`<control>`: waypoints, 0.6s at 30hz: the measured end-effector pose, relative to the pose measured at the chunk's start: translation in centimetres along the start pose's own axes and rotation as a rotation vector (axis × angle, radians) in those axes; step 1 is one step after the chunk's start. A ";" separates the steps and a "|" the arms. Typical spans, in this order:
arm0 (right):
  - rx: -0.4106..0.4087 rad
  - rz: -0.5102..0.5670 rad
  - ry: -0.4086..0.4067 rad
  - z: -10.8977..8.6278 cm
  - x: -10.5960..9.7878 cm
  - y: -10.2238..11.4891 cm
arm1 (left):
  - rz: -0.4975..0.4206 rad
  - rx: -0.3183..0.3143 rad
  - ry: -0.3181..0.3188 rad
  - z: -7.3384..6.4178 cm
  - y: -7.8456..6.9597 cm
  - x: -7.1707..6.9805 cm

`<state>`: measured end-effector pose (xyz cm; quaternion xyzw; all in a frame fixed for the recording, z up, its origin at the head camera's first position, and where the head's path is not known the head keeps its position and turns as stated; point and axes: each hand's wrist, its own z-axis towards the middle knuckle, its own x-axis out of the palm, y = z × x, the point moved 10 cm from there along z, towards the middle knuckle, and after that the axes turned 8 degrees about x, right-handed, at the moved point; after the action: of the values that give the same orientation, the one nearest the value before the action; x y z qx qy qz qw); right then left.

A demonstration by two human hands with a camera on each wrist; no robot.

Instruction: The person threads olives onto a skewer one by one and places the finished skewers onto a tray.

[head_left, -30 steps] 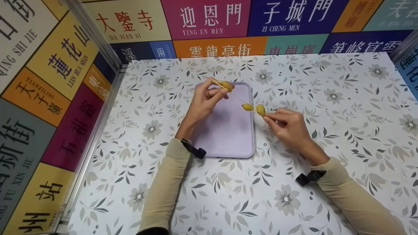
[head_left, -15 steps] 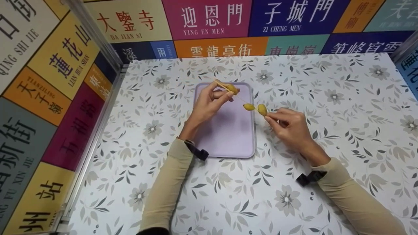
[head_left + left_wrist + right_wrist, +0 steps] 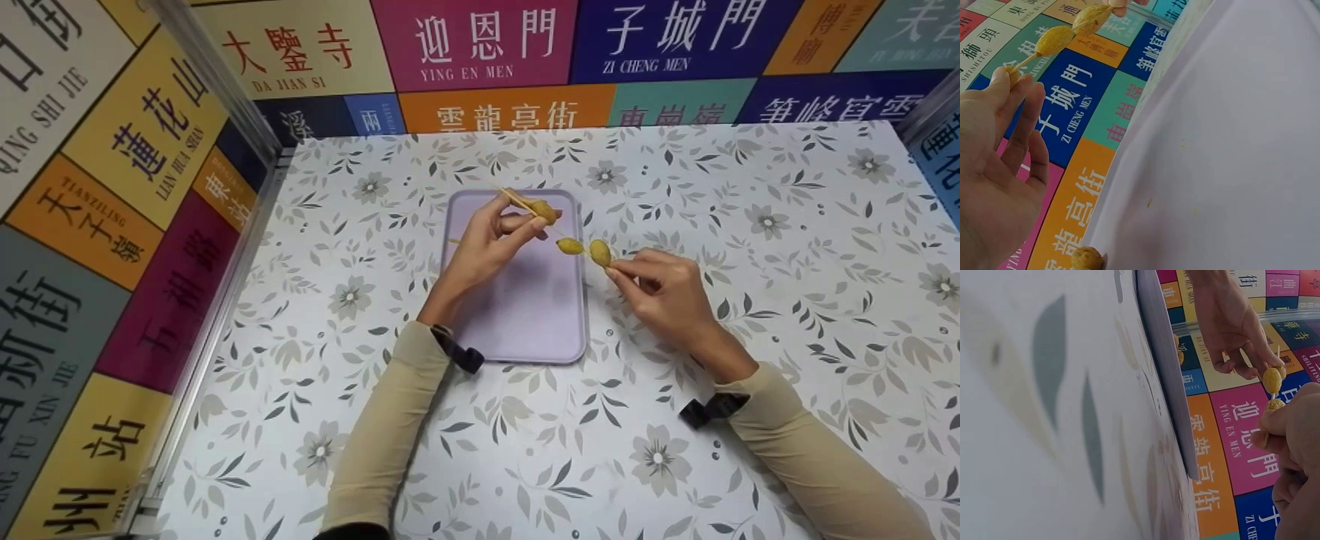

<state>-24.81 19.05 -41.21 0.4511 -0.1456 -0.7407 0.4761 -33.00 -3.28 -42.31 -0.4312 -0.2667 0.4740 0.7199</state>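
My left hand (image 3: 487, 244), over the purple tray (image 3: 525, 330), pinches a yellow, olive-like fruit (image 3: 544, 212) between thumb and fingers. Right of the tray, my right hand (image 3: 664, 292) pinches the near end of a thin wooden skewer (image 3: 1026, 61). Two wrinkled yellow fruits are threaded on it: one (image 3: 600, 252) close to my right fingertips, another (image 3: 570, 246) nearer the left hand. The skewer runs to the fruit in my left hand; how far it passes into that fruit is hidden by the fingers.
One more yellow fruit (image 3: 1087, 259) lies at the tray's edge, mostly hidden behind my left hand in the head view. The tray sits on a table (image 3: 660, 457) with a floral cover. Colourful panels with lettering (image 3: 480, 45) stand at the back and left.
My left hand has moved right and slightly towards me with its fruit, narrowing the gap to the two threaded fruits. My right hand has hardly moved.
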 end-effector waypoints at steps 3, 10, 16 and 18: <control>0.006 0.010 -0.012 0.0 0.0 0.1 | -0.012 -0.013 -0.001 -0.1 0.2 0.2; 0.034 -0.004 -0.002 0.1 0.1 0.2 | -0.017 -0.035 0.014 -0.1 0.7 0.5; 0.041 -0.023 0.004 0.1 0.1 0.1 | -0.036 -0.023 0.044 -0.1 0.8 1.1; 0.041 -0.025 0.002 0.1 0.1 0.0 | -0.046 -0.019 0.054 -0.1 0.8 1.3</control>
<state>-24.91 18.91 -41.16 0.4634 -0.1547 -0.7430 0.4575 -32.78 -1.98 -43.09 -0.4446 -0.2616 0.4430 0.7332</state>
